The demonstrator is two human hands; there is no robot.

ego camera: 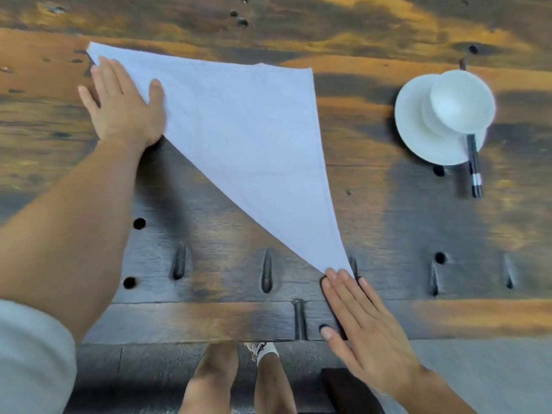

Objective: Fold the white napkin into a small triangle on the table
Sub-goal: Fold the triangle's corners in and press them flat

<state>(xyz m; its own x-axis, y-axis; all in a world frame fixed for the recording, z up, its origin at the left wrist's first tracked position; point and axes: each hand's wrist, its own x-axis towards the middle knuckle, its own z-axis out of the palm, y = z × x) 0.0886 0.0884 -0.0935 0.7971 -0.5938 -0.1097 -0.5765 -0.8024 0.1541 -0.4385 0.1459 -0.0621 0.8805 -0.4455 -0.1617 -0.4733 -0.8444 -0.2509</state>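
The white napkin (248, 138) lies flat on the dark wooden table (209, 294), folded into one large triangle. Its long folded edge runs from the far left down to a near-right tip. My left hand (125, 106) lies flat with straight fingers on the napkin's far-left corner, partly hiding it. My right hand (355, 324) is flat on the table by the near edge, its fingertips touching the napkin's near-right tip.
A white bowl (463, 100) sits on a white plate (418, 130) at the far right, with dark chopsticks (475, 165) resting on the plate's near rim. The tabletop has holes and grooves. The table's near edge is just below my right hand; my legs show beneath.
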